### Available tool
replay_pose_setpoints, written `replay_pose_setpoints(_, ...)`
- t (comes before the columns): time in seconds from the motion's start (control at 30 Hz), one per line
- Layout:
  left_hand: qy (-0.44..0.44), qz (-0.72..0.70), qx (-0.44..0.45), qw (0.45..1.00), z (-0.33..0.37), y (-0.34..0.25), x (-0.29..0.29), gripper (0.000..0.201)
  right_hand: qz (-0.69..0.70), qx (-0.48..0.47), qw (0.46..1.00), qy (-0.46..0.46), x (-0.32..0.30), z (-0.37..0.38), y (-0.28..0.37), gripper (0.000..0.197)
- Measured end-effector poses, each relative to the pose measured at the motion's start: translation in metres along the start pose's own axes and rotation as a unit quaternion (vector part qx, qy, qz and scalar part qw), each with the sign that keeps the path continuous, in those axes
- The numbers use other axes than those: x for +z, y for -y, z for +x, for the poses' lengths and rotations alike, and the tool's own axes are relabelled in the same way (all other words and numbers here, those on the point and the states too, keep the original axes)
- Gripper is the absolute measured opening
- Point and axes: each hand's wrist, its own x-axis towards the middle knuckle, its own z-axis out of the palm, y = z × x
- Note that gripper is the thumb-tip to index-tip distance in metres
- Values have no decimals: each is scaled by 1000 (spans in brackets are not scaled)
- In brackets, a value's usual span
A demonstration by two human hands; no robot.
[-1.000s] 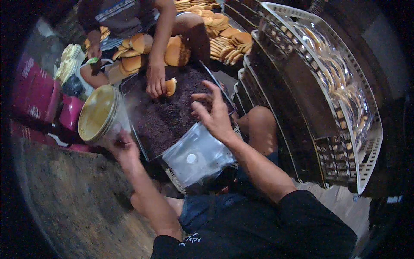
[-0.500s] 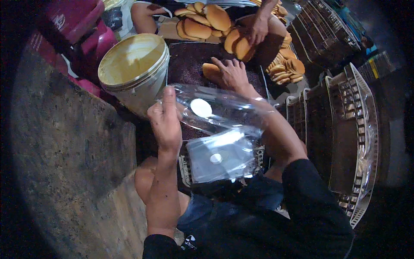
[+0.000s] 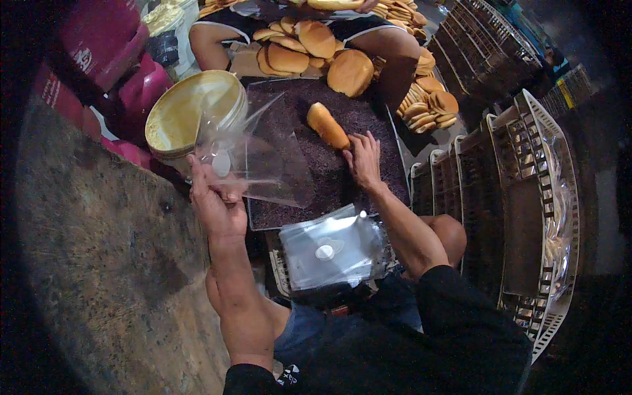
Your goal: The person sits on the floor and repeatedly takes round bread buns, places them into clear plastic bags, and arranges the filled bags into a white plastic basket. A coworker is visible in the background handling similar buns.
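My left hand [image 3: 218,205] pinches a clear plastic bag [image 3: 276,172] with a white oval label. The bag spreads over the left part of a tray [image 3: 251,222] filled with dark purple-brown crumbs. At the tray's right side my right hand [image 3: 364,158] grips the near end of a golden bread roll [image 3: 326,125] between thumb and fingers. The roll slants away from the hand, above the crumbs. Close to my lap lies a stack of flat clear bags [image 3: 329,263], also with a white oval label on top.
A pale bucket [image 3: 161,128] stands left of the tray. Behind it, a co-worker sits with several round buns [image 3: 288,60] piled in front and another bun [image 3: 350,72] at the tray's far edge. Plastic crates [image 3: 507,191] line the right; a wooden board [image 3: 112,217] fills the left.
My left hand has moved left and down with the bag. My right hand has drawn the roll nearer, turning it. The co-worker's hand has left the buns at the tray's far edge.
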Motion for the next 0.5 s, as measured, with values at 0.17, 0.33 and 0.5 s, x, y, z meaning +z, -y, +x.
replay_pose_setpoints(0.17,-82,55,20,995,3,5,19,45,-29,49,998,1,-11,7,6,52)
replay_pose_setpoints(0.33,22,54,-19,998,15,19,-17,34,-50,29,998,18,-10,19,14,45)
replay_pose_setpoints(0.5,9,97,3,995,9,22,-8,36,-50,81,990,100,-8,27,5,34)
